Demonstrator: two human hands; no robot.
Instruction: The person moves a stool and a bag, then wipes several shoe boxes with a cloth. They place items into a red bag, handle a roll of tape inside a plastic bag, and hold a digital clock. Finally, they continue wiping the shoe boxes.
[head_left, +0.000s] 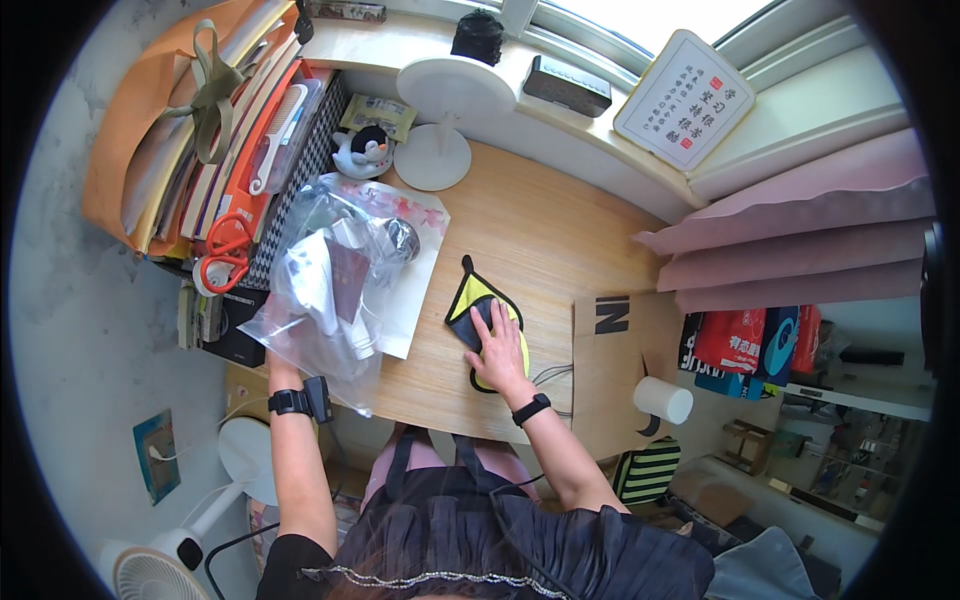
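Note:
My right hand (498, 351) lies on a yellow and grey cloth with black edging (471, 291), pressed on the wooden desk (540, 217); its fingers are somewhat spread. Beyond the fingertips the cloth's pointed corner with a black loop sticks out. At the left, my left hand (282, 330) is mostly hidden behind a clear plastic bag (322, 300); whether it grips the bag does not show. Inside or under the bag are a dark red booklet (349, 280) and white items. A white sheet with a pink flower print (417, 262) lies beneath the bag.
A checkered box (266, 247) of files and books stands left, with red-handled scissors (227, 253). Behind are a penguin plush (366, 152) and a white round stand (433, 157). At the right are a cardboard piece (611, 375), a white cylinder (664, 400) and a pink curtain (795, 225).

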